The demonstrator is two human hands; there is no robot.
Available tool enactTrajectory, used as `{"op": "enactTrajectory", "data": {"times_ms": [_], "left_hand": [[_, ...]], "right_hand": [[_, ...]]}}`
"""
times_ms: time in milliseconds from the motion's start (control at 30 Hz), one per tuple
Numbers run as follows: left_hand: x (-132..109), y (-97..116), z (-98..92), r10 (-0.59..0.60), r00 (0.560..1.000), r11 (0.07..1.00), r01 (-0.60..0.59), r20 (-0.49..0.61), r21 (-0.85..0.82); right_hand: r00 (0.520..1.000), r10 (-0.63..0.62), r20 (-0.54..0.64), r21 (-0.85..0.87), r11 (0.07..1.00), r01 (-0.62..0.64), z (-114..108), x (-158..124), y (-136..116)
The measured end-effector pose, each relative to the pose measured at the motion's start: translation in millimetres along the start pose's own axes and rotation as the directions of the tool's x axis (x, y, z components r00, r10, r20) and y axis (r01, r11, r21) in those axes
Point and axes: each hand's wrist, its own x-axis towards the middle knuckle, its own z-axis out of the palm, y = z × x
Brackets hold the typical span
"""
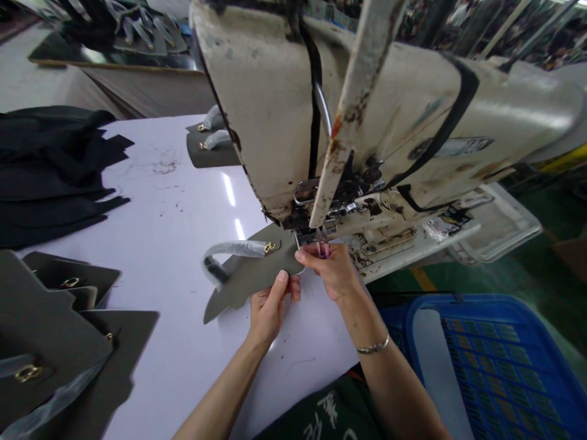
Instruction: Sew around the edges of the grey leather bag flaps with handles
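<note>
**Grey panel (pixel 257 269) held just beside the sewing machine (pixel 367 140)**

The left hand (pixel 270 311) grips the panel's lower edge, thumb on top and fingers tucked beneath. The right hand (pixel 332 272) is closed in a pinch, its fingertips (pixel 316 249) on a pink bit (pixel 322 249) too small to identify, right by the machine's needle area. That hand's index finger lies close to the panel's right corner, and a thin bracelet (pixel 373 347) circles its wrist.

The panel lies flat on the tabletop (pixel 169 244), toward the far-right edge, with its pointed end angled to the left. A gold buckle (pixel 270 247) sits on it, joined to a looped strap (pixel 233 249) wrapped in clear plastic.

More panels (pixel 41 342) with gold buckles overlap in a pile at the near-left corner of the tabletop. Black fabric pieces (pixel 50 171) are stacked along the left edge, and two further panels (pixel 211 146) lie at the far edge, partly behind the worn, cream-coloured machine head. Past the right edge, a blue plastic crate (pixel 495 366) stands on the green floor (pixel 541 201), and a white tray (pixel 499 220) sits behind the machine. A second table (pixel 114 61) with dark pieces on it stands farther off at upper left.
</note>
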Motion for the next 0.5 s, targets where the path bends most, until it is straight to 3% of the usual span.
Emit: {"op": "enactTrajectory", "data": {"times_ms": [133,233,500], "left_hand": [[3.5,9.2,3.1,-0.078,0.996,0.992,0.081,0.032,-0.097],[6.0,7.0,-0.4,-0.087,0.996,0.996,0.087,-0.025,-0.027],[5.2,-6.2,-6.9,0.027,0.994,0.981,-0.006,-0.102,0.195]], "right_hand": [[0.994,0.105,0.036,0.125,0.986,-0.109,0.4,-0.8,-2.8],[0.996,0.088,0.018,0.070,0.994,-0.089,-3.3,-2.3,-1.2],[0.999,0.009,-0.052,-0.040,0.999,-0.011,-8.9,-8.1,1.8]]}}
